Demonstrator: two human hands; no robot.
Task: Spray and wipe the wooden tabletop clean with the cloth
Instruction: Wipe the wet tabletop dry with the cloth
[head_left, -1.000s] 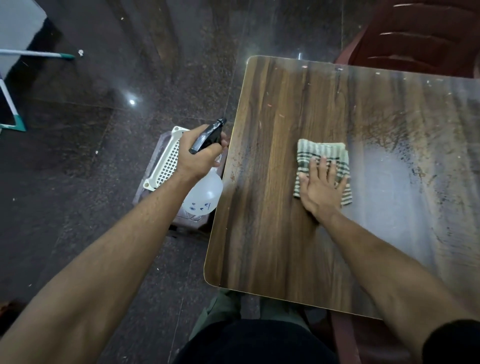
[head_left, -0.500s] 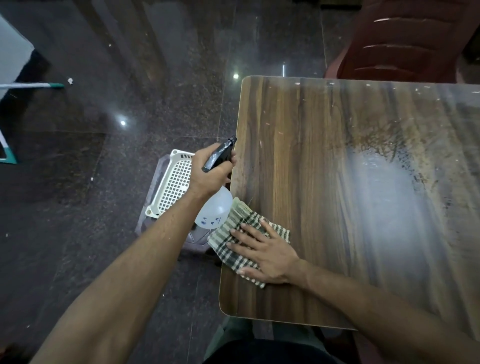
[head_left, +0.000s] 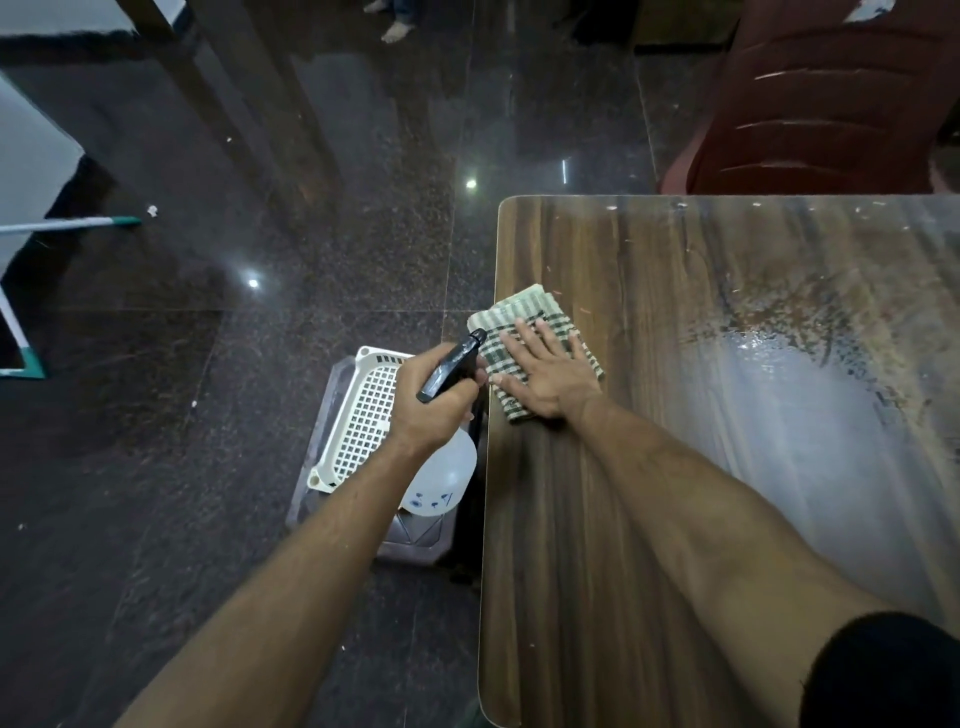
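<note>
Reaching in from the bottom of the frame, your two bare forearms run up toward the centre, the right one ending in a black sleeve at the lower right corner. Your left hand is curled around the neck of a spray bottle, fingers wrapped below its black trigger head; the translucent white body hangs under your wrist, off the table's left edge and above the floor. Under it, on the dark speckled floor, a cream plastic basket with a grid wall lies on a grey tray.

Just to the right of the sprayer, your right hand lies flat with fingers straight and slightly spread, pressing a folded green-and-white checked cloth onto the wooden tabletop. The cloth sits at the table's left edge in the middle of the frame, one corner poking past the rim and close to the nozzle.

Further right on the tabletop, a wet, glossy patch spreads toward the right edge of the frame, fringed with dark speckles at its upper side. Small pale specks dot the wood near the far edge.

Beyond the table, at upper right, stands a dark red plastic chair. At far left, a white stick with a green tip lies over the floor, and bare feet show at the top edge.
</note>
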